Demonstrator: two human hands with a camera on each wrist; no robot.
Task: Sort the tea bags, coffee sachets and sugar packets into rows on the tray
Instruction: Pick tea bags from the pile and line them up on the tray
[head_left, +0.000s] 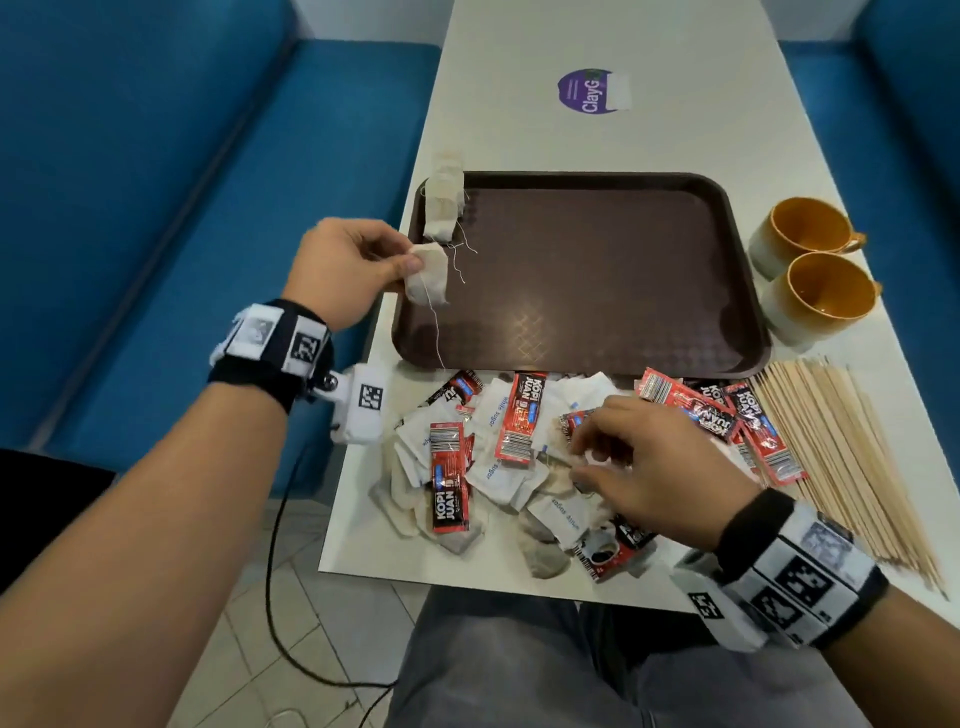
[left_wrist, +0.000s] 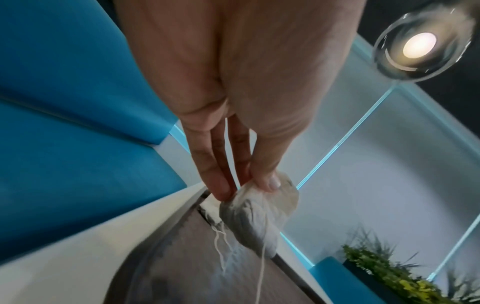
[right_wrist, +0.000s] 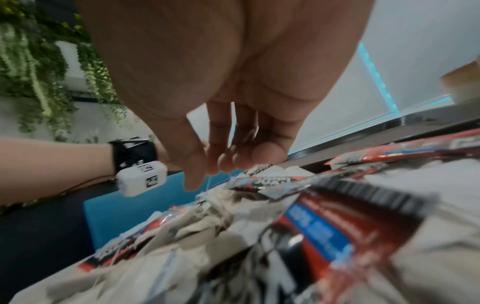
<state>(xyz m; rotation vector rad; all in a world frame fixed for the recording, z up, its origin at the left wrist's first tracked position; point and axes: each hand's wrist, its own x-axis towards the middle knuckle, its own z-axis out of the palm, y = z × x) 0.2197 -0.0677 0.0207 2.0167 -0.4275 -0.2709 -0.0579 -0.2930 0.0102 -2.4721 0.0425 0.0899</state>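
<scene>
My left hand (head_left: 400, 265) pinches a beige tea bag (head_left: 428, 275) by its top, just above the left rim of the brown tray (head_left: 597, 270). Its string dangles over the tray. The left wrist view shows thumb and fingers (left_wrist: 267, 181) gripping that tea bag (left_wrist: 257, 220). A short row of tea bags (head_left: 444, 202) lies along the tray's far left edge. My right hand (head_left: 576, 452) hovers curled over the mixed pile of red coffee sachets (head_left: 449, 483), white sugar packets (head_left: 491, 473) and tea bags (head_left: 543, 556). A thin tea bag string (right_wrist: 209, 182) runs up between its thumb and forefinger.
Two orange-lined mugs (head_left: 802, 234) (head_left: 826, 293) stand right of the tray. A bundle of wooden stirrers (head_left: 841, 452) lies at the near right. A purple sticker (head_left: 592, 91) marks the far table. Blue bench seats (head_left: 182, 208) flank the table.
</scene>
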